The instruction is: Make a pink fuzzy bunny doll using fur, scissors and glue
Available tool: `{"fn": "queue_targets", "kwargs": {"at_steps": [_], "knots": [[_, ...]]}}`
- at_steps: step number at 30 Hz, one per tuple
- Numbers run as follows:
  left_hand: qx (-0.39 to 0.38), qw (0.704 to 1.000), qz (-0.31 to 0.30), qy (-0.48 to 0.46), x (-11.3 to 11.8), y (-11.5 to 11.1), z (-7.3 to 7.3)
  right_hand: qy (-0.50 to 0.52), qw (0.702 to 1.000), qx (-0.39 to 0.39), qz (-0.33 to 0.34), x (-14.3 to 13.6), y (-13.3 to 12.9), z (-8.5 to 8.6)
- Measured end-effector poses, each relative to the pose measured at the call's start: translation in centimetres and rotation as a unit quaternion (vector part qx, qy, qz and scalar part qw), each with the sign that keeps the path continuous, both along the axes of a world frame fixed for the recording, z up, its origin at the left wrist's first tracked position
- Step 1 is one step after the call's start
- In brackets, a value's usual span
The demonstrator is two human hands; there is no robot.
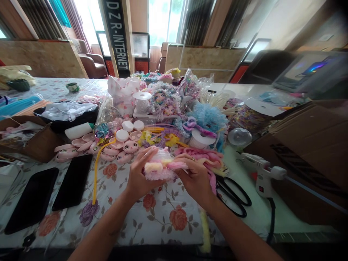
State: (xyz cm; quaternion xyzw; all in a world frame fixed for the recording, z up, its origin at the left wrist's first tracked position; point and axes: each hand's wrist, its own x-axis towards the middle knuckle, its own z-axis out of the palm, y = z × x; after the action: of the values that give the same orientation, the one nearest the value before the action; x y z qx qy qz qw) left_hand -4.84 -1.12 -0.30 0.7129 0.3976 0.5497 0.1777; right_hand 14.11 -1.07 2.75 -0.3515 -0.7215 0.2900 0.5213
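Between my two hands, over the front of the flowered tablecloth, is a small fuzzy craft piece (160, 171) in white, pale pink and yellow. My left hand (140, 174) wraps around its left side, fingers behind and thumb underneath. At its right, my right hand (194, 177) pinches a pink fuzzy strip (175, 165) against the piece. The fingertips hide part of both. Pink fuzzy stems (208, 156) lie just behind my right hand. Black-handled scissors (233, 195) rest to the right of that hand, their blades partly covered.
Pink doll-face pieces (130, 146) and white round caps (122, 135) lie behind my left hand. Two dark phones (73, 181) are at left, near a yellow stem (95, 174). A glue gun (259, 174) stands right, before a cardboard box (307, 156). White spools (202, 139) and blue fluff stand behind.
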Motion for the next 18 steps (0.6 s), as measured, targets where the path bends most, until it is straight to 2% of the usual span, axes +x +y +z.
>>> {"fn": "queue_targets", "kwargs": {"at_steps": [18], "knots": [[0.017, 1.000, 0.012, 0.010, 0.12, -0.15, 0.33, 0.006, 1.000, 0.012, -0.005, 0.02, -0.02, 0.29]]}}
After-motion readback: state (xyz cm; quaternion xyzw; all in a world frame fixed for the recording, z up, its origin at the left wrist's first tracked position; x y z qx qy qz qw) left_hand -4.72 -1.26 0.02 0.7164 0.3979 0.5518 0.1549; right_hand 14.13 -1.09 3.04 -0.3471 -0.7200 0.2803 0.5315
